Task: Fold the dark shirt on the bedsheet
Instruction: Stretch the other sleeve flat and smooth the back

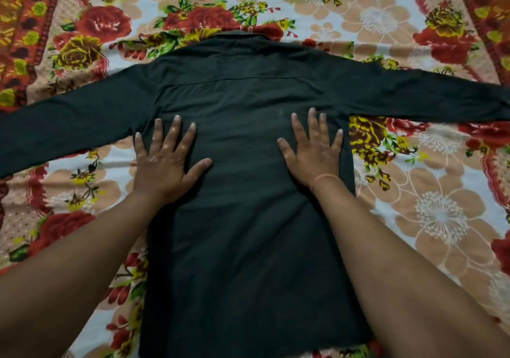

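while the dark shirt [248, 164] is pressed flat mid-bedsheet [441, 219] by the open, empty left hand [168, 161] and right hand [314, 150], smoothing is judged underway, and a sleeve must be folded inward next.

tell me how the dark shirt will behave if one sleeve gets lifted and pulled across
The dark shirt looks thin and lies flat on the bedsheet, so a lifted sleeve would likely droop and fold easily. It probably weighs little. The left hand and right hand, pressed flat on it, should keep the body from sliding along.
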